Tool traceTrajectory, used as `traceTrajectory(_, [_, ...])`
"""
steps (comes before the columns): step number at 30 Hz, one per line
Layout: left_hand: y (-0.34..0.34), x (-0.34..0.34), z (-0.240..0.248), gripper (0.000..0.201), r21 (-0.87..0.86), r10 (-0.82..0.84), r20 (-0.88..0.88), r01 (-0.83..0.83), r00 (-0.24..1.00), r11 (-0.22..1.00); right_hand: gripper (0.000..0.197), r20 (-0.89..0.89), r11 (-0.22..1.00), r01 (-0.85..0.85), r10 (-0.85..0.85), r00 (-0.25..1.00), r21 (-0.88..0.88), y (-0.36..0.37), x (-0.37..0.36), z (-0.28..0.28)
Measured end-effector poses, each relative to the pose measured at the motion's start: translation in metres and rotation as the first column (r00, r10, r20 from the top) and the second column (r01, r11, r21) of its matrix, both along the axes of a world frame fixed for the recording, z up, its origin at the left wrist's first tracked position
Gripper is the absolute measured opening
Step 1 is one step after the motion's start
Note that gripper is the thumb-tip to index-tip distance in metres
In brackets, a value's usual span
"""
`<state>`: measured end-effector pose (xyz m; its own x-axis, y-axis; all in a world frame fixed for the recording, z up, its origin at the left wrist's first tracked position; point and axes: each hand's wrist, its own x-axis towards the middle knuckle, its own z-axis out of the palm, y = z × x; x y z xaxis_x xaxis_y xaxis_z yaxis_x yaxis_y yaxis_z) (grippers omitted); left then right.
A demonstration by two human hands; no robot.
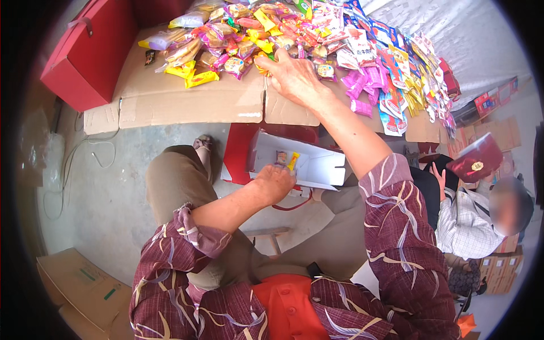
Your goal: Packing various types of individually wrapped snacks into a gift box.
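Note:
My right hand (294,79) reaches over the near edge of a heap of wrapped snacks (221,39). Its fingers are bent at a small yellow-orange packet (262,69), which they appear to pinch. Lower down, my left hand (276,182) is curled at the near left side of an open box (320,164) with white inner walls. Inside that box lie a small yellow packet (293,161) and a brownish packet (281,157), right by my left fingertips. What the left fingers grip is hidden from view.
Cardboard sheeting (192,107) lies under the snacks. A red gift box (90,56) stands at the far left, pink packets (365,82) and blue ones lie to the right. A co-worker at right holds a dark red box (479,158). Flattened cartons (85,283) lean at lower left.

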<state>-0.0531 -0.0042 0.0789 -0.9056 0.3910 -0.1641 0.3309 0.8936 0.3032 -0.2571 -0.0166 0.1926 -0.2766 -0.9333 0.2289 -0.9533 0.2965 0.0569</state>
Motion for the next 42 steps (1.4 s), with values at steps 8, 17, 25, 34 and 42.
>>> traceTrajectory(8, [-0.001, 0.000, 0.003, 0.022, 0.003, -0.002, 0.034, 0.002, 0.999, 1.000, 0.048, -0.017, 0.999, -0.039, 0.040, 0.999, 0.028, 0.004, 0.003, 0.000])
traceTrajectory(17, [-0.002, -0.001, -0.004, 0.021, 0.031, 0.010, 0.023, -0.011, 1.000, 0.999, 0.042, 0.077, 0.987, 0.013, -0.001, 0.997, -0.160, 0.006, -0.012, -0.007])
traceTrajectory(25, [-0.004, -0.001, -0.002, 0.021, 0.012, 0.006, 0.041, -0.006, 0.999, 1.000, 0.039, 0.098, 0.950, 0.094, -0.067, 0.993, -0.297, 0.013, -0.006, -0.014])
traceTrajectory(34, [-0.002, -0.001, -0.002, 0.020, 0.014, 0.012, 0.048, -0.012, 0.999, 1.000, 0.039, 0.271, 0.838, 0.150, -0.003, 0.962, -0.524, 0.018, -0.007, -0.023])
traceTrajectory(42, [-0.002, -0.001, -0.005, 0.020, 0.001, -0.005, 0.024, 0.005, 1.000, 1.000, 0.035, 0.230, 0.830, 0.141, -0.016, 0.973, -0.539, 0.025, -0.005, -0.024])
